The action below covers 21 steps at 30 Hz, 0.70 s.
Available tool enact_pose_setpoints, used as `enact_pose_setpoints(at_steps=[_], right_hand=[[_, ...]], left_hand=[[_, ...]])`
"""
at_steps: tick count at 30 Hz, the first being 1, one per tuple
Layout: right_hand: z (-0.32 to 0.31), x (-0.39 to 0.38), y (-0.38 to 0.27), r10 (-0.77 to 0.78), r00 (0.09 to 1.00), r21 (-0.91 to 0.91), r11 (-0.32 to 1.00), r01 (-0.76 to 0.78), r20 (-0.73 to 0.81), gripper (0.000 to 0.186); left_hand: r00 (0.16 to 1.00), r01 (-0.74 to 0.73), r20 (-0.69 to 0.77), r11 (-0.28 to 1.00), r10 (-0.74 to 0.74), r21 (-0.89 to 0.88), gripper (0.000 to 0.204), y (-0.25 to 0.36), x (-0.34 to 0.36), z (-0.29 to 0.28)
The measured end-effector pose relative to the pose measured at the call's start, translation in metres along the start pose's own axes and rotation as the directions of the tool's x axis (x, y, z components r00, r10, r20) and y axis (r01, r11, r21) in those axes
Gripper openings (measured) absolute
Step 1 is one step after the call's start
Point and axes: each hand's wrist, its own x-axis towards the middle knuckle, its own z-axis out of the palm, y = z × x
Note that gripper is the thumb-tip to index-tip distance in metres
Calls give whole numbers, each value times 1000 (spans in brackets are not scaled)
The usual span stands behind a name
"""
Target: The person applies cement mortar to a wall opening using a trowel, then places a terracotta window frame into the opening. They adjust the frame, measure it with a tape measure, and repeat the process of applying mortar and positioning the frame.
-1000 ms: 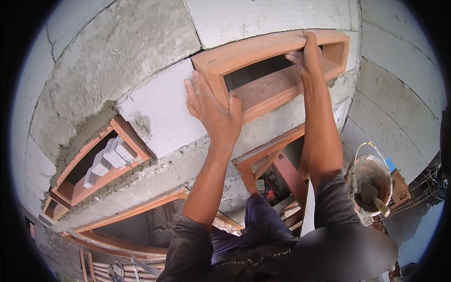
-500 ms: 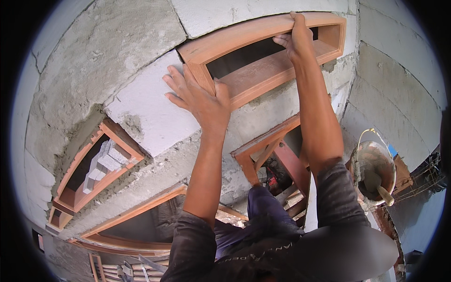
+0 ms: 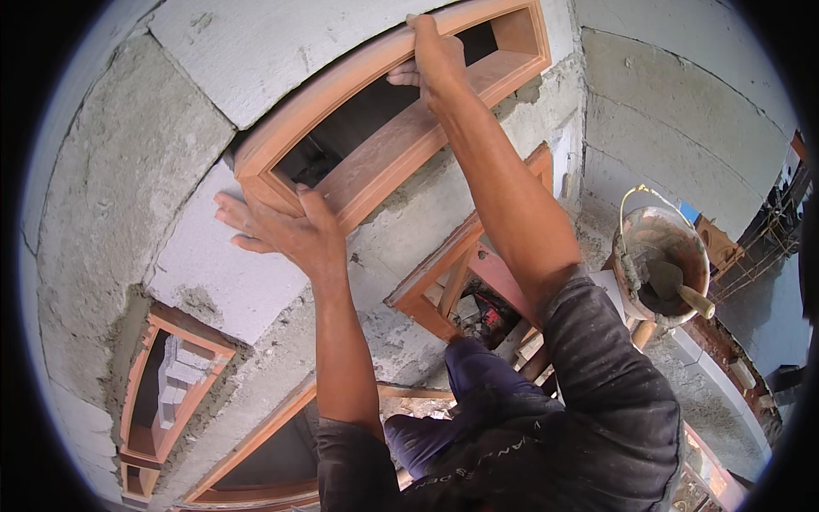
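An arched orange-brown wooden window frame (image 3: 384,173) sits in a gap in the block wall, with a dark opening behind it. My right hand (image 3: 439,64) is closed round its curved upper rail, thumb on top and fingertips inside the opening. At the frame's left end lies my left hand (image 3: 294,237), fingers spread toward the white block (image 3: 192,269) beside it and thumb at the inner lower corner. The palm covers part of that end piece. A narrow dark gap shows between the upper rail and the block above.
A bucket (image 3: 699,256) of grey mortar with a trowel (image 3: 670,283) stands to the right. Lower left, a smaller wooden frame (image 3: 189,392) is set in the wall with pale block pieces in it. Below my right forearm is another wooden frame (image 3: 435,271).
My view has turned, so the frame and both hands appear farther left and more tilted. Both hands keep about the same places on the frame. The bucket shows slightly higher.
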Motion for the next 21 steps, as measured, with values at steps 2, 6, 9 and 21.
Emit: enact_pose_setpoints(at_steps=[2, 6, 9, 21], right_hand=[[-3, 1, -1, 9, 1000, 10, 1000, -9, 10, 43], [-5, 2, -6, 7, 1000, -17, 1000, -7, 6, 42], [-3, 1, -10, 70, 997, -4, 998, -70, -16, 42], [-2, -2, -14, 112, 992, -10, 994, -113, -60, 41]], left_hand=[[1000, -19, -24, 1000, 19, -7, 77, -5, -4, 7], [999, -13, -47, 1000, 13, 8, 79, -5, -3, 11], [999, 3, -41, 1000, -2, 20, 80, -5, -4, 9], [1000, 9, -30, 1000, -9, 1, 75, 1, -2, 5]])
